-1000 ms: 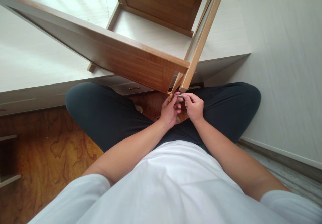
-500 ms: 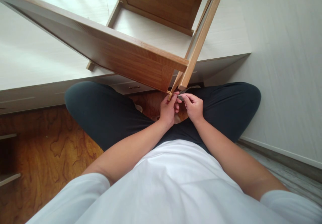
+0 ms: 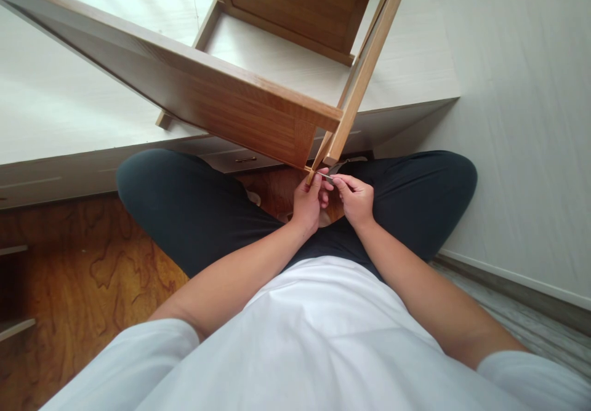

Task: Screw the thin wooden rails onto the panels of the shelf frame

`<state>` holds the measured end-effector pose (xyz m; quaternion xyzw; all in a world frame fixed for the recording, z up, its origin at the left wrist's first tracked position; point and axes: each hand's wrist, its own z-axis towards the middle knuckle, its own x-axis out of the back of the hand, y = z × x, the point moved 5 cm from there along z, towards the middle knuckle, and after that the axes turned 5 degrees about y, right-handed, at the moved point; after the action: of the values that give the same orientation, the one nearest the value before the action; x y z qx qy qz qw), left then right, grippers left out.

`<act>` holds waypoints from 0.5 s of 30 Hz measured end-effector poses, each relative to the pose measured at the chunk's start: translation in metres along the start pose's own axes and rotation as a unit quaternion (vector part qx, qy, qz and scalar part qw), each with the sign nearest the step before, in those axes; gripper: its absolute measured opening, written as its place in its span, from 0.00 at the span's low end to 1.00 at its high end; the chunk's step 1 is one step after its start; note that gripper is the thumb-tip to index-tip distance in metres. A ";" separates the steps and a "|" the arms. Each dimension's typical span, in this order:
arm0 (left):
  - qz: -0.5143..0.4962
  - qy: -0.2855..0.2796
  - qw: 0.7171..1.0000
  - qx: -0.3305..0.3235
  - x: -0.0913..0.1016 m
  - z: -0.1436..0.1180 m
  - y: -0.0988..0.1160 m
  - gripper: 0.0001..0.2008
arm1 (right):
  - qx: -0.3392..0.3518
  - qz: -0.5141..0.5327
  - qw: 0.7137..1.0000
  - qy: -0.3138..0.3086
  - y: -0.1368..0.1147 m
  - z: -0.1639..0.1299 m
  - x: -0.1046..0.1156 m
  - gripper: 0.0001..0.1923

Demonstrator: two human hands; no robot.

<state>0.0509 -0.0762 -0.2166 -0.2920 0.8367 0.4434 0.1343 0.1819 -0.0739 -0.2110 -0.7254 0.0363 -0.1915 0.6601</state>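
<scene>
I sit cross-legged on the floor with a wooden shelf frame (image 3: 258,115) tipped toward my lap. My left hand (image 3: 310,203) pinches the lower end of a thin wooden rail (image 3: 318,166) at the frame's near corner. My right hand (image 3: 354,199) grips a small grey metal tool (image 3: 333,172), its tip at the end of the frame's leg (image 3: 362,72). The two hands touch just below that corner. The fastener at the tool's tip is hidden.
A white platform (image 3: 69,103) with drawers (image 3: 240,160) carries the far part of the frame. A white wall (image 3: 521,122) stands close on my right, with a grey baseboard (image 3: 517,288). Brown wood-pattern floor (image 3: 83,275) lies to my left.
The frame's near corner has shifted slightly left and up. The tool in my right hand has turned a little; both hands stay at the corner.
</scene>
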 end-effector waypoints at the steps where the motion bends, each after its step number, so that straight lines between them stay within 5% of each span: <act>1: 0.001 0.000 1.000 0.000 0.000 0.000 0.000 0.23 | 0.000 0.000 1.000 0.000 0.000 0.000 0.000 0.14; 15: 0.011 0.009 1.000 0.004 0.000 0.002 0.002 0.19 | -0.006 -0.005 1.000 -0.006 0.000 -0.003 0.000 0.14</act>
<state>0.0498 -0.0739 -0.2166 -0.2860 0.8426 0.4394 0.1231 0.1814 -0.0767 -0.2111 -0.7308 0.0295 -0.1902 0.6549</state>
